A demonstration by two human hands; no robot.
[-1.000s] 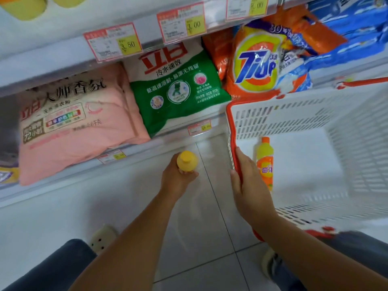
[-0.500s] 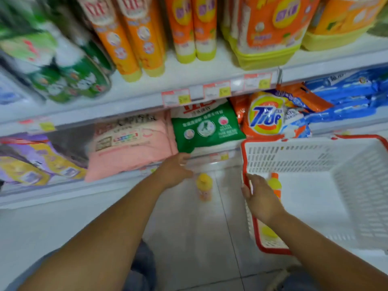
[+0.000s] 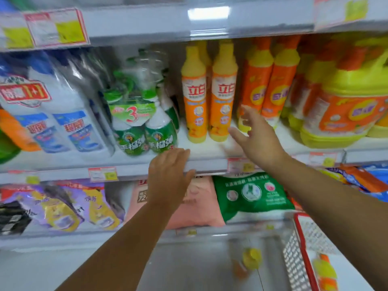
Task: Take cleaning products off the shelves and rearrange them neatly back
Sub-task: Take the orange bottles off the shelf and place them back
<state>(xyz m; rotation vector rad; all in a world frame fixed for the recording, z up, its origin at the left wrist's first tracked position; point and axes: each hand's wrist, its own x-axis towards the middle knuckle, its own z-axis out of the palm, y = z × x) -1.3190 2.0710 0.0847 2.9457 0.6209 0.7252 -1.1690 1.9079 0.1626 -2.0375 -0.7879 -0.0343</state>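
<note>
Two tall orange-and-yellow detergent bottles (image 3: 222,95) stand side by side on the middle shelf (image 3: 210,152), with more orange bottles (image 3: 270,85) to their right. My right hand (image 3: 255,135) reaches toward them with fingers spread, holding nothing, its fingertips just right of the bottles. My left hand (image 3: 170,175) rests flat on the shelf's front edge, empty. A yellow-capped bottle (image 3: 249,260) stands on the floor below. Another bottle (image 3: 324,271) lies in the white basket (image 3: 298,259) with a red rim.
Green spray bottle packs (image 3: 144,131) and white-blue bottle packs (image 3: 63,114) fill the shelf's left. Large yellow-orange jugs (image 3: 346,106) stand at right. The lower shelf holds a pink bag (image 3: 195,206), a green bag (image 3: 252,196) and purple pouches (image 3: 69,206).
My view has risen from the floor to the middle shelf. My left hand let go of the yellow-capped bottle on the floor and rose to the shelf edge. My right hand left the basket rim and reached up.
</note>
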